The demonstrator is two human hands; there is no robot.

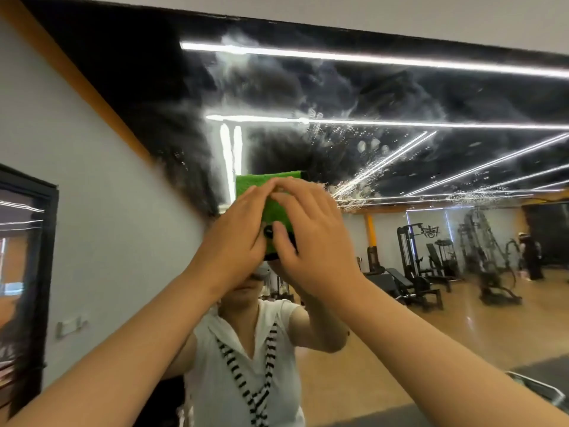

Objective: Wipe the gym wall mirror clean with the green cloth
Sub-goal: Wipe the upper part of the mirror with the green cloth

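View toward a gym wall mirror, which fills most of the frame from the top centre to the right edge.

A green cloth lies flat against the glass at the centre of the frame, slightly left of the middle. Its upper edge shows above the fingertips, and a strip of it shows between the two hands.

The left hand and the right hand are both raised from the lower corners of the frame and laid on the cloth. Their fingers are stretched out fairly straight, and the tips meet near the cloth's top edge. Neither hand is curled round the cloth; both press it with flat fingers. The right thumb rests on the cloth's lower part.

A small dark shape shows at the cloth's lower edge; what it is cannot be told.

Above the cloth, the glass carries cloudy white smears and a scatter of droplets.

Reflected in the mirror are:
- long ceiling light strips;
- a person in a white top at bottom centre;
- weight machines on a wooden floor at the right.

A grey wall with an orange strip occupies the left of the frame, and a dark-framed panel sits at its far left edge.
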